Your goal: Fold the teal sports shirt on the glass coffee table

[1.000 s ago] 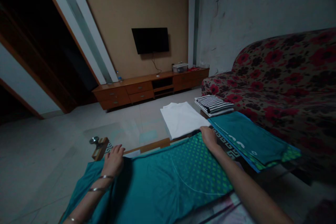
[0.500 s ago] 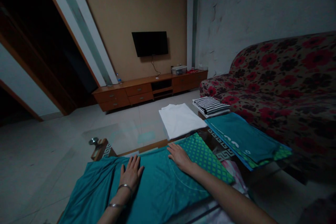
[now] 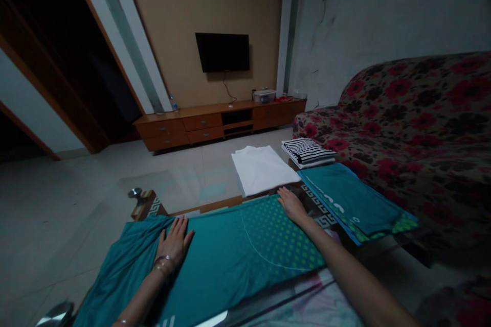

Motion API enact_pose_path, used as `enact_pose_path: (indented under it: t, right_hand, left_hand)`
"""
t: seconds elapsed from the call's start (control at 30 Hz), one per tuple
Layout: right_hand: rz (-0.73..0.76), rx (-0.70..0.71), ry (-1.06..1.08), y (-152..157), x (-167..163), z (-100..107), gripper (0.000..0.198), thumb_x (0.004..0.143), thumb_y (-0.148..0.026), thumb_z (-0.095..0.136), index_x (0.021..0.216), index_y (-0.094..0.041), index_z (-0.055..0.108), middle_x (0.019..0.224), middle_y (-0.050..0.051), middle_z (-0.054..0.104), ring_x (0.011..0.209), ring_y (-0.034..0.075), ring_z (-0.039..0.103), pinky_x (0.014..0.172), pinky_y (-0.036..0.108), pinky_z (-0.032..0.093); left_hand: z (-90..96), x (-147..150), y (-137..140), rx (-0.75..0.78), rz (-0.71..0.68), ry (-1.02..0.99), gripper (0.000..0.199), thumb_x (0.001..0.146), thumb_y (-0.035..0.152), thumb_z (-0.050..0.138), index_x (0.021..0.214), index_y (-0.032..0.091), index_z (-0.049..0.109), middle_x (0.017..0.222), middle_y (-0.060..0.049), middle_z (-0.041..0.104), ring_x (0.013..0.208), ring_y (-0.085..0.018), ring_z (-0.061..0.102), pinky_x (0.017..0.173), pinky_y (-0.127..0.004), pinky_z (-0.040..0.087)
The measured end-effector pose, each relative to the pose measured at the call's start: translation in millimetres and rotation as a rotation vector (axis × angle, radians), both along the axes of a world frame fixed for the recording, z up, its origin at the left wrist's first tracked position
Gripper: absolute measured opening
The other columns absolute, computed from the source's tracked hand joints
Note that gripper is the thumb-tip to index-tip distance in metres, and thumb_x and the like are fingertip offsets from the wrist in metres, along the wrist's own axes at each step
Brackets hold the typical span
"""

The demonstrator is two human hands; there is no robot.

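Far left there's a dark doorway point(image 3: 46, 61), and down in the bottom left corner something shiny and round point(image 3: 53, 313) that's too blurry to make out. On the glass bench point(image 3: 180, 191) a teal shirt point(image 3: 215, 265) is spread out flat, with its left end hanging off the near edge. The left hand point(image 3: 174, 242) lies palm down on the plain teal part, fingers point(image 3: 180, 225) flat and spread, not gripping anything, with a couple of thin bangles point(image 3: 163, 264) on the wrist. Further right the shirt turns into a green dotted pattern, and the right hand point(image 3: 292, 205) is pressed flat at the far right corner of that part, fingers loose and open too, just resting on the cloth.

Just past that hand there's a folded white shirt point(image 3: 261, 167), then a folded striped top point(image 3: 307, 150) behind it to the right, and a second folded teal garment point(image 3: 353, 202) just beside the right hand at the bench edge. Back wall has a TV point(image 3: 222, 52) over a long wooden cabinet point(image 3: 218, 122). The right side is all floral sofa point(image 3: 414, 122).
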State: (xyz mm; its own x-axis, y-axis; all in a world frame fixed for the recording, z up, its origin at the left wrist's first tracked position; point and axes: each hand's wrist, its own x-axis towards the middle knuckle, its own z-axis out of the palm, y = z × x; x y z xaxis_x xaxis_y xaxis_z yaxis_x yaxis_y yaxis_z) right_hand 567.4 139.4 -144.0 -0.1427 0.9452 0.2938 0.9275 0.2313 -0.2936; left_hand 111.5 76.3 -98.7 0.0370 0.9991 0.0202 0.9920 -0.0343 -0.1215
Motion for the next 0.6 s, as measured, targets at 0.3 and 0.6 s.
enact_pose_path:
  t: [0.3,0.6]
  right_hand:
    - [-0.165,0.036,-0.052,-31,3,29,0.048,0.093,-0.029,0.043,0.134,-0.004,0.046,0.140,0.021,0.042,0.134,0.030,0.033,0.107,0.046,0.028]
    - [0.212,0.000,0.071,-143,-122,24,0.044,0.092,-0.034,0.046,0.134,-0.019,0.049,0.145,0.010,0.040,0.138,0.026,0.027,0.110,0.047,0.025]
  left_hand:
    - [10.3,9,-14,0.074,-0.071,-0.020,0.058,0.094,0.041,0.027,0.145,0.013,0.029,0.154,-0.011,0.019,0.142,-0.025,0.016,0.110,-0.054,0.021]
    - [6.6,72,-111,0.014,-0.152,-0.104,0.053,0.094,0.039,0.030,0.143,0.019,0.035,0.153,-0.009,0.023,0.141,-0.026,0.020,0.109,-0.055,0.022]
